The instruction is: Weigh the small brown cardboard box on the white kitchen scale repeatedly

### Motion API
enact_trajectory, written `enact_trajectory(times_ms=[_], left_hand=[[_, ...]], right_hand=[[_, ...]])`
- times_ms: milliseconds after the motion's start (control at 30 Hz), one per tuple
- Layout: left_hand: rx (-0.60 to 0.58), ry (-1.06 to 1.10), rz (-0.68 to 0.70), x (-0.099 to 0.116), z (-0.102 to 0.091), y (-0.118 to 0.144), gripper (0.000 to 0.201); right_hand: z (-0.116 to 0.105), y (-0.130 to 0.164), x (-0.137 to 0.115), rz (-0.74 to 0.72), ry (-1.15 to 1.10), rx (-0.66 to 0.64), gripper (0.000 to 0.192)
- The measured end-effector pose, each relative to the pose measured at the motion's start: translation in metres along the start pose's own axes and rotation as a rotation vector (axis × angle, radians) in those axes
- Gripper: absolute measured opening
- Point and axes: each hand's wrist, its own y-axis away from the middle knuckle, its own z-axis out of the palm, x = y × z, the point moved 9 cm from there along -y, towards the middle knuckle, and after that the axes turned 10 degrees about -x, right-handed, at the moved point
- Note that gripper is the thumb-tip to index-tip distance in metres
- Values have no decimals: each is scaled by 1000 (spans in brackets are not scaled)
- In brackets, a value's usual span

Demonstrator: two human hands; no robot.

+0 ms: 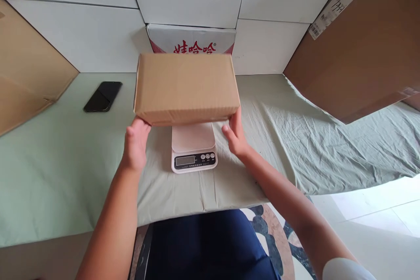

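Observation:
A plain brown cardboard box is held level just above a small white kitchen scale with a dark display. My left hand grips the box's lower left corner from beneath. My right hand holds its lower right end, fingers up along the side. Whether the box's underside touches the scale's platform is hidden by the box itself. The scale stands on a pale green cloth.
A black phone lies on the cloth at the left. A white carton with red lettering stands behind the box against the tiled wall. Large brown cartons lean at the left and right. The cloth is rumpled toward the right.

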Motion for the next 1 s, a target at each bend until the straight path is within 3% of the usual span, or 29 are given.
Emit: enact_trajectory(times_ms=[133, 233, 600, 833, 1000], left_hand=[[-17, -29, -63, -5, 4, 50, 87], [7, -12, -58, -4, 4, 64, 87], [-18, -33, -159, -10, 8, 63, 91], [33, -4, -105, 3, 3, 59, 90], [19, -2, -126, 1, 2, 59, 86]], right_hand=[[11, 49, -9, 23, -7, -27, 84], [13, 60, -6, 51, -23, -24, 83], [12, 50, 0, 134, -101, 7, 78], [-1, 53, 8, 157, -127, 85, 77], [-2, 53, 3, 127, -152, 90, 75]])
